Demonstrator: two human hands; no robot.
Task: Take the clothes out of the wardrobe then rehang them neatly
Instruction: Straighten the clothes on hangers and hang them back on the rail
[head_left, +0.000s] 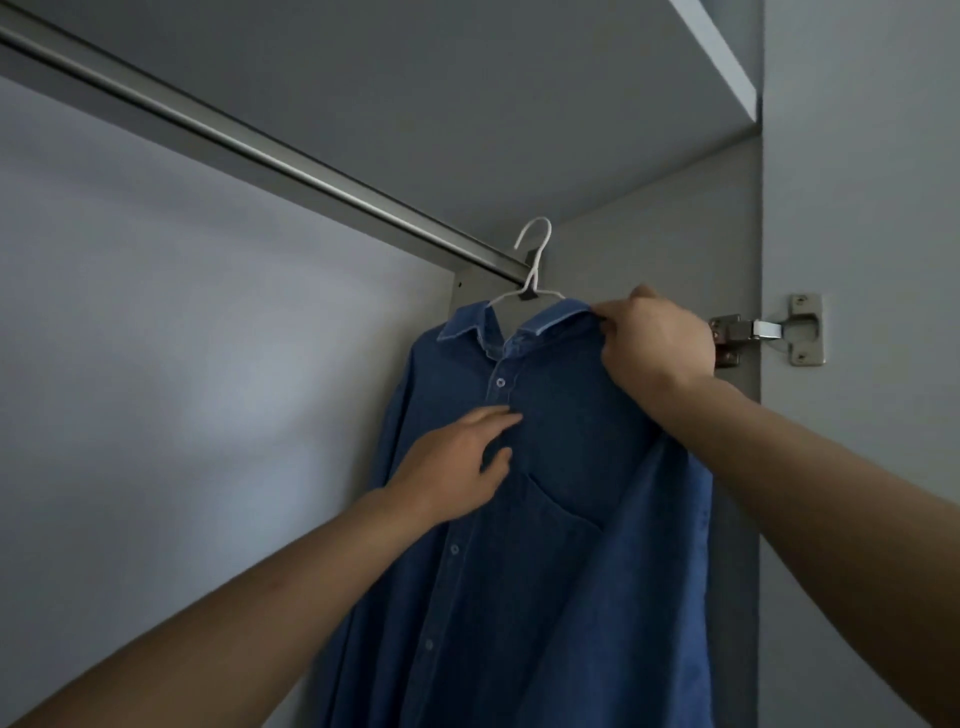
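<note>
You have a blue denim shirt (561, 519) on a white hanger (532, 270), held up at the far right end of the wardrobe's metal rail (249, 140). The hook sits right by the rail's end bracket, but whether it is actually over the rail cannot be told from here. Your right hand (657, 338) pinches the shirt at the collar and shoulder, fingers curled round the cloth; your left hand (462, 462) lies flat on the shirt front near the button placket, fingers relaxed and straight, holding nothing. This looks like the rehanging stage for this shirt, with smoothing and squaring on the hanger left to do. No other clothes show, so how many remain is unknown. No surface is in view: only the wardrobe interior, with pale grey back and side panels, the top panel above the rail, and a metal door hinge (769, 332) on the right.
</note>
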